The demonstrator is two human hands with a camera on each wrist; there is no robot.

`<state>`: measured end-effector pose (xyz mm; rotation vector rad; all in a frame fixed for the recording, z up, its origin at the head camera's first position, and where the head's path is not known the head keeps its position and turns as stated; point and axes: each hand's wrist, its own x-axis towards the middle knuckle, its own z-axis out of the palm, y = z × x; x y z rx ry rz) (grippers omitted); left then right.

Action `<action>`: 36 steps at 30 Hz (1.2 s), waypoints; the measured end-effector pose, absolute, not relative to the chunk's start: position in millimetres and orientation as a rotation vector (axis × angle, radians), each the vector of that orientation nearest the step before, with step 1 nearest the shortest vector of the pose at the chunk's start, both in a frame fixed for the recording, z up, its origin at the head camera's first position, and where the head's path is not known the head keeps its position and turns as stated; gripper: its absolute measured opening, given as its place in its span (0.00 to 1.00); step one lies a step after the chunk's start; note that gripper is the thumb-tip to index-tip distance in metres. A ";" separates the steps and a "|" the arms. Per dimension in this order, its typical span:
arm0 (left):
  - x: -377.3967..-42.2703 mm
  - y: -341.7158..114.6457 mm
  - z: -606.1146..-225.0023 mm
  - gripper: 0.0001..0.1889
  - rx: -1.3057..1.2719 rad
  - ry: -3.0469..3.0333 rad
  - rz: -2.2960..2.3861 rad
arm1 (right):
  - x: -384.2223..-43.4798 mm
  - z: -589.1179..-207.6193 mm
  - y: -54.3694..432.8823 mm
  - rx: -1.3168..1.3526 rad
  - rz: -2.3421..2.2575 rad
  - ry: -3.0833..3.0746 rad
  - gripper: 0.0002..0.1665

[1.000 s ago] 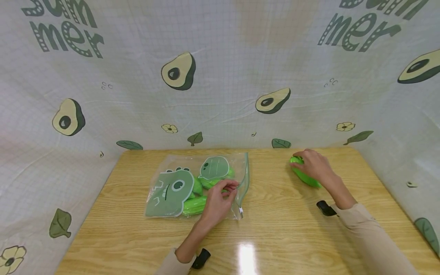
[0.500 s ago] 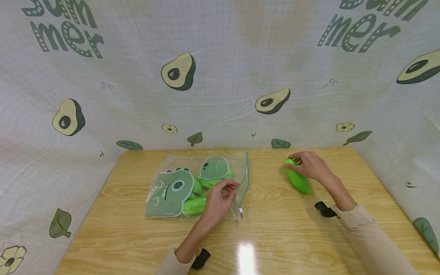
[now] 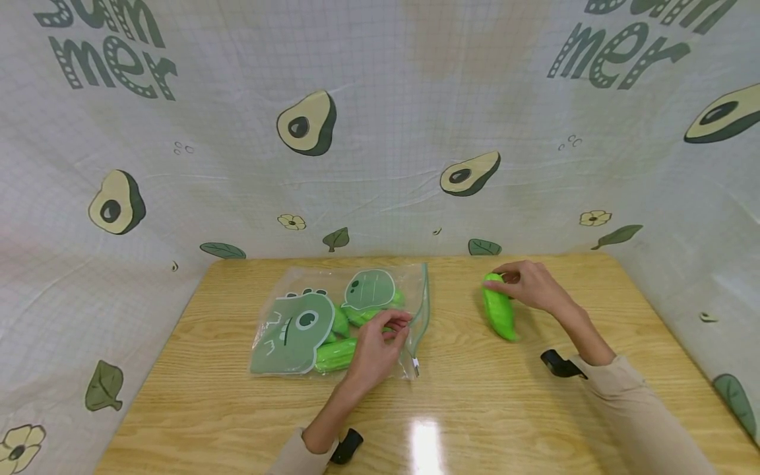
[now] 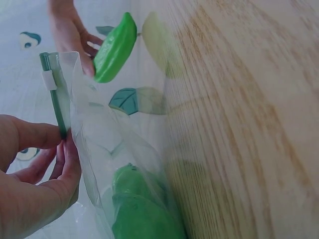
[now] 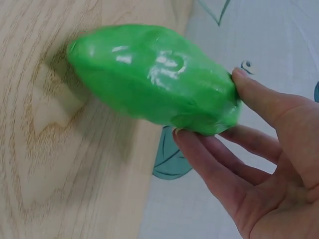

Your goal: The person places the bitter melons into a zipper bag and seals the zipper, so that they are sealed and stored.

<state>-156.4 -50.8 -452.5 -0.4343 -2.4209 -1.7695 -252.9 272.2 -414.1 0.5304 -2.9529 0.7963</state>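
A clear zip bag [image 3: 276, 356] with a green dinosaur print lies on the table, several green toy vegetables [image 3: 334, 356] inside it. My left hand [image 3: 377, 349] pinches the bag's green zip edge [image 4: 56, 107] between thumb and fingers, and the white slider [image 4: 49, 79] sits farther along that edge. To the right, my right hand [image 3: 534, 287] holds a glossy green toy fruit [image 3: 499, 309], long, softly ridged and tapering to a point. Thumb and fingertips grip its blunt end [image 5: 224, 107], and the pointed end [image 5: 75, 52] hangs toward the table.
The wooden table [image 3: 463, 409] ends at the back against a hanging white cloth [image 3: 380, 198] printed with avocados and leaves. Cloth also closes off both sides. Black straps [image 3: 561, 364] show at both cuffs.
My right hand has lifted the toy fruit and brought it left toward the bag, its pointed end swinging downward. My left hand stays on the bag's edge.
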 end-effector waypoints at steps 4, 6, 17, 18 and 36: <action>-156.9 -50.7 -453.5 0.08 -0.435 -2.424 -1.764 | -253.3 -415.7 271.9 0.490 0.839 -2.950 0.28; -157.0 -50.8 -454.0 0.08 -0.438 -2.427 -1.760 | -252.9 -416.8 271.7 0.465 0.869 -2.954 0.30; -156.8 -50.3 -453.8 0.08 -0.443 -2.434 -1.749 | -249.5 -424.8 268.9 0.347 1.037 -2.903 0.34; -156.8 -50.2 -453.7 0.08 -0.438 -2.439 -1.748 | -249.1 -425.5 268.3 0.333 1.053 -2.897 0.34; -157.1 -50.6 -454.6 0.08 -0.420 -2.429 -1.759 | -243.9 -436.3 256.8 0.185 1.710 -2.697 0.37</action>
